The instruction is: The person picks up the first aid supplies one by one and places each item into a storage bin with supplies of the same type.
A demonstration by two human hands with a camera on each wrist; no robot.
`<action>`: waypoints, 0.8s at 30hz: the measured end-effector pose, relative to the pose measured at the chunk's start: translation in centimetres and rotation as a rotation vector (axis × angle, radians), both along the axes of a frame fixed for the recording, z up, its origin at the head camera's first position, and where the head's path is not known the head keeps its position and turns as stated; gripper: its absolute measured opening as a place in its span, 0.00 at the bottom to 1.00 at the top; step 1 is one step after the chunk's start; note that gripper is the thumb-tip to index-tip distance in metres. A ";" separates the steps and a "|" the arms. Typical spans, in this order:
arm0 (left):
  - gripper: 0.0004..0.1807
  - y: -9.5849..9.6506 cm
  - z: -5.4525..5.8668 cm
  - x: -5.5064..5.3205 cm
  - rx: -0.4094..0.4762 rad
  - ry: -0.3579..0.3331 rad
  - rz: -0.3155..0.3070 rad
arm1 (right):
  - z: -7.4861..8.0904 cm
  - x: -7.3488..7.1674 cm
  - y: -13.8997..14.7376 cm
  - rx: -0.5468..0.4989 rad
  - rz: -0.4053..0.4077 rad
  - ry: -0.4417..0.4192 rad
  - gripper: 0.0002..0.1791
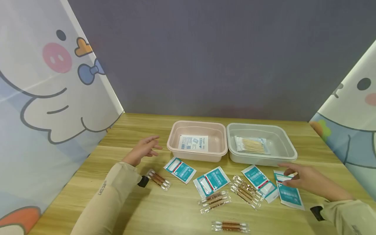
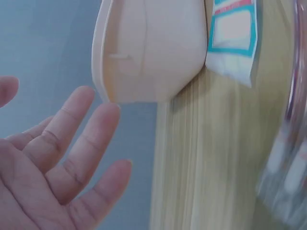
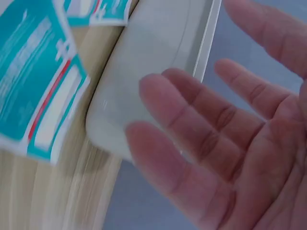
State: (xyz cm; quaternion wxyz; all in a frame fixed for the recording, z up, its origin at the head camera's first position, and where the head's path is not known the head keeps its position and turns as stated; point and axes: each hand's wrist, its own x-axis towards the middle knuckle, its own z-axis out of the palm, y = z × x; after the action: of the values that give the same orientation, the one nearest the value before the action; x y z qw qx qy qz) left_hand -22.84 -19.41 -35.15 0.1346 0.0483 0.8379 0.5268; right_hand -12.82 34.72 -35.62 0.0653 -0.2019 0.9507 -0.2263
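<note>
My left hand hovers beside the left end of a pink plastic bin, fingers spread and holding nothing. Inside that bin lies a white printed packet. Over on the right, my right hand is above a teal-and-white packet, near the front right corner of a grey bin. Its fingers are loosely bent, with nothing between them in the right wrist view. A clear pack of wooden-stick swabs lies in the grey bin.
More teal packets lie in front of the bins. Clear sleeves of brown swabs are scattered on the wooden table, one close to the front. A grey panel stands behind, with cartoon-printed panels at both sides.
</note>
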 end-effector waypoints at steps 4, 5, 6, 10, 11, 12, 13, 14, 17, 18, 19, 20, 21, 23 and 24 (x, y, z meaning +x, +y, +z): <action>0.30 0.6 -0.3 -0.2 0.024 -0.037 -0.014 | -0.1 -0.1 -0.7 -0.109 0.019 -0.104 0.33; 0.30 0.7 -0.3 -0.2 0.036 -0.050 -0.009 | -0.1 -0.2 -0.9 -0.146 0.004 -0.158 0.33; 0.30 0.8 -0.4 -0.2 0.045 -0.062 -0.004 | -0.1 -0.2 -1.0 -0.182 -0.015 -0.218 0.34; 0.30 1.2 -0.4 -0.2 0.073 -0.098 0.019 | -0.2 -0.4 -1.5 -0.282 -0.117 -0.386 0.35; 0.30 1.3 -0.5 -0.2 0.080 -0.103 0.025 | -0.2 -0.5 -1.6 -0.289 -0.143 -0.402 0.35; 0.30 1.4 -0.6 -0.3 0.082 -0.107 0.028 | -0.2 -0.6 -1.7 -0.293 -0.157 -0.404 0.35; 0.30 1.5 -0.6 -0.4 0.083 -0.110 0.031 | -0.3 -0.7 -1.8 -0.294 -0.174 -0.402 0.35; 0.30 1.6 -0.8 -0.4 0.087 -0.115 0.036 | -0.4 -0.8 -1.9 -0.292 -0.185 -0.397 0.35; 0.29 2.2 -1.1 -0.6 0.097 -0.128 0.063 | -0.8 -1.1 -2.3 -0.269 -0.210 -0.378 0.35; 0.29 2.3 -1.2 -0.6 0.100 -0.130 0.076 | -0.9 -1.2 -2.5 -0.257 -0.213 -0.365 0.35; 0.28 2.5 -1.3 -0.6 0.108 -0.130 0.090 | -1.1 -1.3 -2.7 -0.247 -0.217 -0.354 0.34; 0.28 2.7 -1.3 -0.7 0.118 -0.126 0.102 | -1.3 -1.3 -2.8 -0.239 -0.216 -0.342 0.33; 0.28 2.8 -1.4 -0.7 0.127 -0.122 0.116 | -1.5 -1.4 -3.0 -0.233 -0.214 -0.328 0.33; 0.27 3.1 -1.3 -0.7 0.149 -0.114 0.141 | -1.8 -1.5 -3.3 -0.222 -0.213 -0.305 0.32; 0.27 3.3 -1.3 -0.8 0.158 -0.112 0.150 | -1.9 -1.5 -3.4 -0.223 -0.212 -0.296 0.33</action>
State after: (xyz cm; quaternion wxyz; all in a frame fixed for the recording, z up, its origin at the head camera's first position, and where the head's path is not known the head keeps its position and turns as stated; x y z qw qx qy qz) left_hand -23.60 -16.15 -36.43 0.1371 -0.0336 0.7861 0.6018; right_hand -14.28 31.32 -37.55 0.1572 -0.0715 0.9157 -0.3628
